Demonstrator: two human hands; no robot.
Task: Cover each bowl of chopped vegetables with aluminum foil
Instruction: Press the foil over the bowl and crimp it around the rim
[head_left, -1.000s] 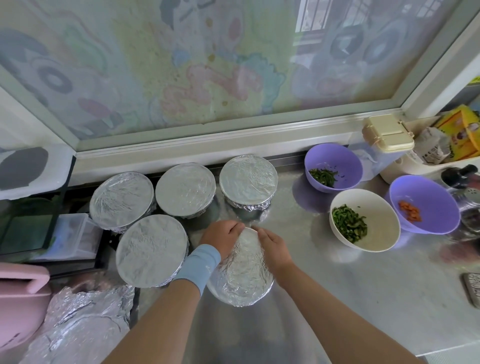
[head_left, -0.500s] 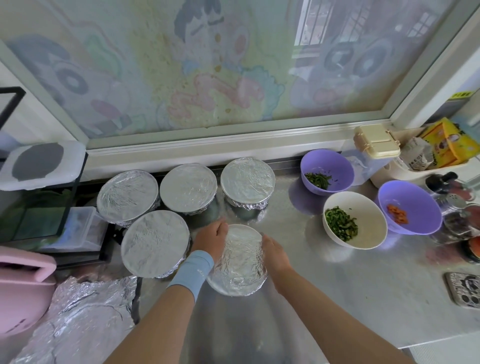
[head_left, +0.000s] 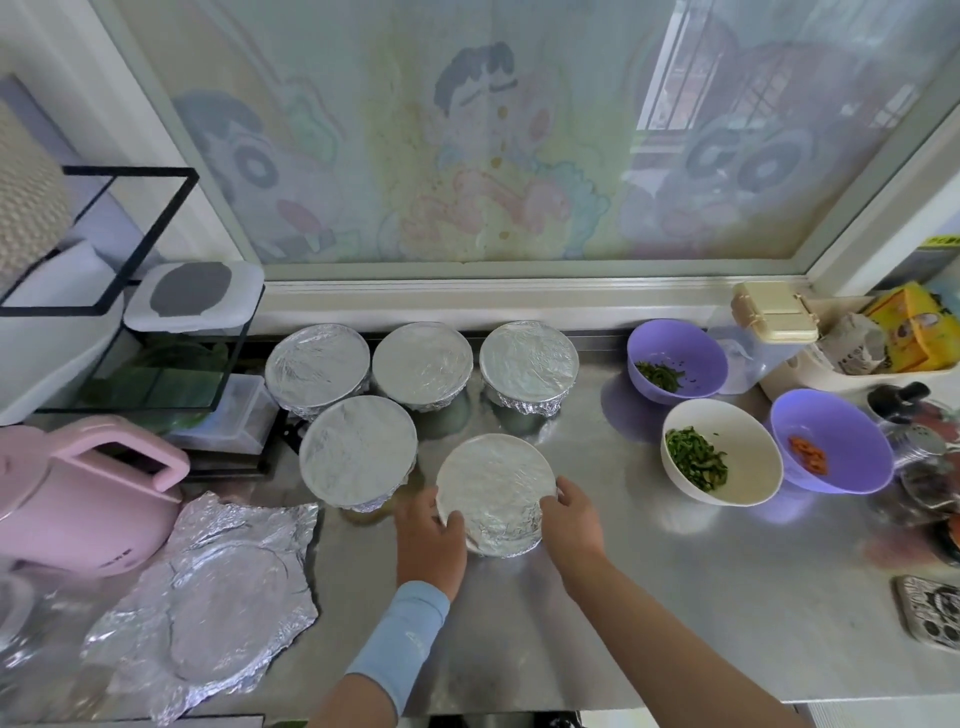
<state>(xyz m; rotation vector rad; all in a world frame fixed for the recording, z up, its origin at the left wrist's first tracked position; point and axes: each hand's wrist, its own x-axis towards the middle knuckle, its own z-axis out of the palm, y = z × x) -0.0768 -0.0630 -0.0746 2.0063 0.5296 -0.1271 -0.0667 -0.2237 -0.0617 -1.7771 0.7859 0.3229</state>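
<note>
Between both hands, foil-covered bowl (head_left: 496, 488) on steel counter (head_left: 675, 597), left hand (head_left: 428, 535) and right hand (head_left: 571, 525) grip clasping its rim.

On the steel counter (head_left: 675, 623), three round foil-covered bowls (head_left: 422, 364) stand in a row along the window ledge. A fourth foil-covered bowl (head_left: 358, 457) sits in front of that row, to the left. Right of it, nearer the edge, is a fifth foil-covered bowl (head_left: 496, 491), with the left hand (head_left: 428, 540) and right hand (head_left: 571, 525) on its two sides. A loose crumpled foil sheet (head_left: 218, 597) lies at front left, beside a pink plastic kettle (head_left: 78, 499). Three open bowls of chopped vegetables (head_left: 722, 457) stand to the right.
</note>
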